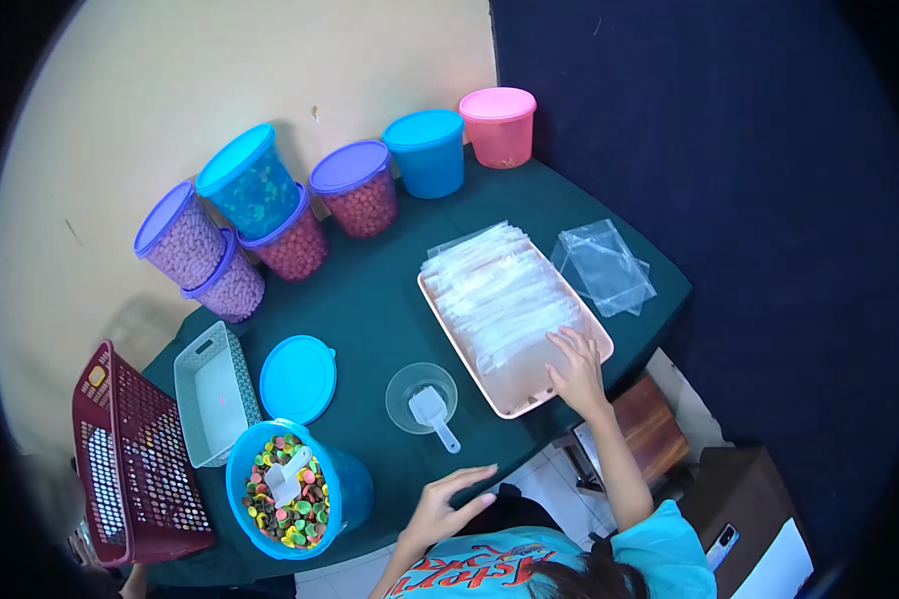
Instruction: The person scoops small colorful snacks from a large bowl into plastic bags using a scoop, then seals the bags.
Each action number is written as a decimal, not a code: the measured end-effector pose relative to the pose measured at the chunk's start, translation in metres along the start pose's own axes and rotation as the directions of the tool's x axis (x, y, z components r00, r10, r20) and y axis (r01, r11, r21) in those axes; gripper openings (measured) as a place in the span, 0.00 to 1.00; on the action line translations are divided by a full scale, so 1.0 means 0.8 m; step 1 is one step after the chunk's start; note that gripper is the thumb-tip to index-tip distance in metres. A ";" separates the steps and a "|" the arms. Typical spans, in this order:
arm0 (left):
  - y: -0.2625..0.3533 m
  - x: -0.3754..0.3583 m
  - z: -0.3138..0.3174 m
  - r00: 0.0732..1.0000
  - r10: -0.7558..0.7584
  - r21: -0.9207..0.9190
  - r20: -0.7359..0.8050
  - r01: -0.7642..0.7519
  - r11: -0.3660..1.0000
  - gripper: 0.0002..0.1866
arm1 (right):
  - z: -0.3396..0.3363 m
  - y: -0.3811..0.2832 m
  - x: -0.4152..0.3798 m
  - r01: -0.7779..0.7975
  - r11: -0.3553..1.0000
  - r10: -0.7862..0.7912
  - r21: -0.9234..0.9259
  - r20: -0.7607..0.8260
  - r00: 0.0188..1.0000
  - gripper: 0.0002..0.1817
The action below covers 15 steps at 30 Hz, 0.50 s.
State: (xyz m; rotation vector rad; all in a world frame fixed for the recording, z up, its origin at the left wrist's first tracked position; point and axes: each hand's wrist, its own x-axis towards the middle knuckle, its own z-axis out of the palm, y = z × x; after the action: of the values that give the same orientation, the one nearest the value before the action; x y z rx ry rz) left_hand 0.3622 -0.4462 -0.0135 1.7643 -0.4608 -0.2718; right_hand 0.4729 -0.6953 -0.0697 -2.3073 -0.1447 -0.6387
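Observation:
My right hand (577, 373) reaches over the near right end of a pale pink tray (467, 365), fingers spread and curved, with nothing visible between them. The tray carries a long overlapping row of clear plastic packets (504, 290). My left hand (448, 507) is at the table's front edge, thumb and fingers apart, holding nothing. Just beyond it sits a clear bowl (398, 404) with a white scoop (430, 407) in it, the handle over the rim. To the left, an open blue tub (355, 489) holds small multicoloured cup-shaped pieces (292, 517) and another scoop (288, 479).
Flat clear bags (606, 268) lie right of the tray. A blue lid (299, 379), a grey-green basket (218, 394) and a maroon basket (155, 479) stand at left. Several lidded tubs, including a purple-lidded one (362, 205) and a pink one (499, 135), line the back.

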 end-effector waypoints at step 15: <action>-0.005 0.043 0.006 0.994 0.086 0.068 0.064 -0.090 0.994 0.36 | -0.055 0.000 0.036 0.131 0.991 -0.128 -0.007 0.165 0.978 0.06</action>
State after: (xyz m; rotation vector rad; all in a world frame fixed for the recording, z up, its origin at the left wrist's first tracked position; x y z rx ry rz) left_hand 0.3911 -0.4650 -0.0166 1.8032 -0.5972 -0.2504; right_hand 0.4807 -0.7276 -0.0288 -2.3809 -0.3709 -0.5143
